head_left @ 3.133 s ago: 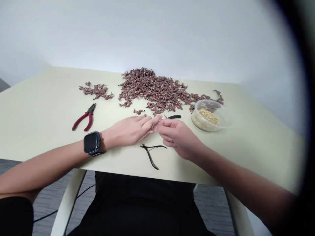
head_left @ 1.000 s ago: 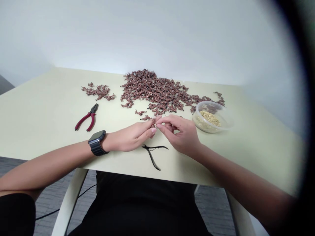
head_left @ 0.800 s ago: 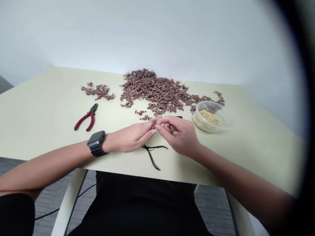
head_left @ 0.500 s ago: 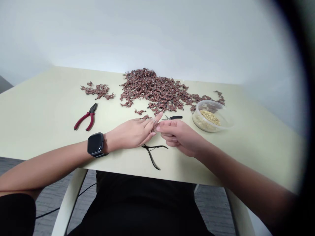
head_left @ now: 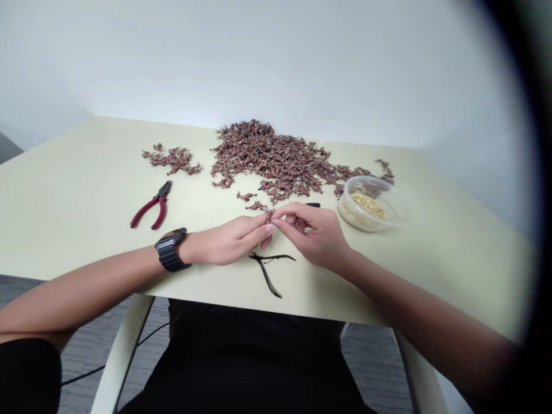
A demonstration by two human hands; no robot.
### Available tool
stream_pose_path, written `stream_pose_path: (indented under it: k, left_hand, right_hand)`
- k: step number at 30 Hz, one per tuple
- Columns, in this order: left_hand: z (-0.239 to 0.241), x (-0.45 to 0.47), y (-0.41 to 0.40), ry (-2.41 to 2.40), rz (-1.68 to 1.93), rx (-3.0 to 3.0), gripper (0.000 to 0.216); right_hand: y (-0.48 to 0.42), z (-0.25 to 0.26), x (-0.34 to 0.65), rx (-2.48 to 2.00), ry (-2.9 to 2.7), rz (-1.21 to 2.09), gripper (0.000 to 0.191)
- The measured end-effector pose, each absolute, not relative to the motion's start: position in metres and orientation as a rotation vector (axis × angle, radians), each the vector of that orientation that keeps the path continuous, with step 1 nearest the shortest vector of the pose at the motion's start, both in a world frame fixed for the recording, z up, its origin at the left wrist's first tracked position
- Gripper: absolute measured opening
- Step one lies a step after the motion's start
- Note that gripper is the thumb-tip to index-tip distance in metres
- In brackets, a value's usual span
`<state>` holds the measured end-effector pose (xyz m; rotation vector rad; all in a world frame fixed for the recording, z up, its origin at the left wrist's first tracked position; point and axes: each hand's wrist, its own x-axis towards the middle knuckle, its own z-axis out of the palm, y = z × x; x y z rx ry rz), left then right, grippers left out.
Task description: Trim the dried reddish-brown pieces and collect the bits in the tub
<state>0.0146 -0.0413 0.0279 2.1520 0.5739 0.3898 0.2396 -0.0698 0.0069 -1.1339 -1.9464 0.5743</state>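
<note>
Between the thumb and fingers of my left hand (head_left: 235, 238) is a small brown horse figurine (head_left: 269, 214), mostly covered by the fingertips. My right hand (head_left: 317, 233) pinches at the same figurine with thumb and forefinger; any smaller part in that pinch is too small to make out. Just below the hands lie dark-handled nippers (head_left: 268, 276). Behind my right hand a black handle (head_left: 314, 204) of another tool shows, the rest of it hidden. Two loose figurines (head_left: 257, 206) rest just beyond my left fingers.
A large heap of brown figurines (head_left: 267, 155) spreads over the back of the pale table (head_left: 86, 230). To its left is a smaller pile (head_left: 175, 159). Red-handled pliers (head_left: 150, 208) lie at left. At right stands a clear round tub (head_left: 351, 215) with gold-coloured bits (head_left: 368, 205).
My left hand has rolled from palm down to thumb up, turning the figurine. My right hand has shifted slightly, its thumb and forefinger now reaching in, and covers more of the black-handled tool.
</note>
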Motion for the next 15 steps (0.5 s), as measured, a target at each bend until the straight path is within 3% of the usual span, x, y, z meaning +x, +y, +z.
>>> stream_pose_path:
  k: [4,11,15]
  left_hand:
    - [0.027,0.015,-0.043,0.585,0.392,2.193,0.046]
    - [0.012,0.015,-0.033,0.696,0.321,2.898,0.06]
    - [0.013,0.014,-0.03,0.717,0.301,2.84,0.058]
  right_hand:
    - [-0.076,0.009,0.234,-1.172,-1.843,0.745,0.016]
    - [-0.075,0.025,0.231,-1.181,-1.16,1.866,0.034]
    - [-0.069,0.02,0.238,-1.132,-1.121,1.92,0.032]
